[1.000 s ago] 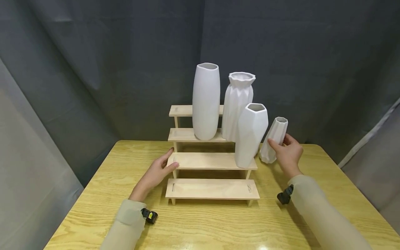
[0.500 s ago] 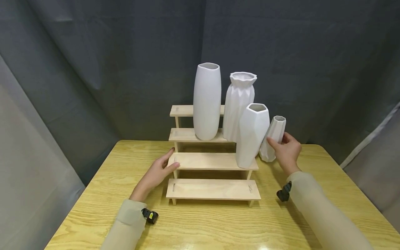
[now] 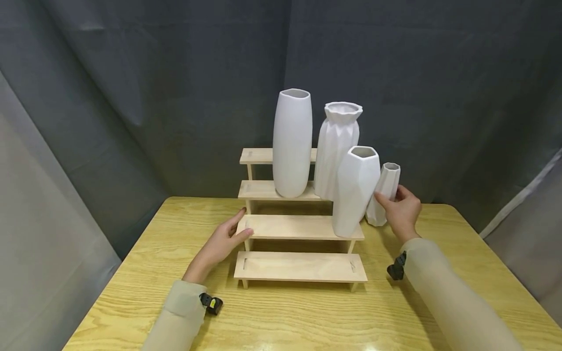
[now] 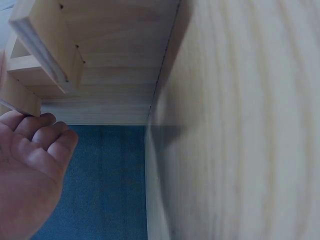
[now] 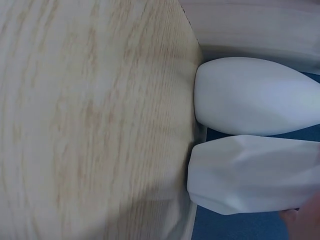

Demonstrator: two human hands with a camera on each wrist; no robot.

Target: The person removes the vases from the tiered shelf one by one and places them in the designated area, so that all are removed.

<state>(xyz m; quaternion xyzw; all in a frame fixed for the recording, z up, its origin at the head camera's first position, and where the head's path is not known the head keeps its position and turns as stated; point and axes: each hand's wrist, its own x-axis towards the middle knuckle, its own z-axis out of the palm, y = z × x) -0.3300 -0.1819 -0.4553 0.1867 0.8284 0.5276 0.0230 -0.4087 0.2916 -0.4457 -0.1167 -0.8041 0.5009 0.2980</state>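
Observation:
My left hand (image 3: pixel 221 243) holds the left end of a stepped wooden display stand (image 3: pixel 285 225), thumb on its second step from the bottom. In the left wrist view its fingers (image 4: pixel 47 132) bend against the wood. My right hand (image 3: pixel 404 214) grips a small white fluted vase (image 3: pixel 389 183) between thumb and fingers, upright on the table right of the stand. In the right wrist view this vase (image 5: pixel 245 175) stands close beside a smooth rounded white vase (image 5: pixel 255 95), which is mostly hidden in the head view.
On the stand are a tall smooth white vase (image 3: pixel 292 146), a pleated vase with a flared rim (image 3: pixel 334 151) and a faceted vase (image 3: pixel 354 190) at the right end of a lower step. Dark curtains (image 3: pixel 175 97) hang behind the wooden table (image 3: pixel 285 314).
My right hand has brought the small fluted vase slightly left, closer to the stand, and it now leans less. My left hand stays at the stand.

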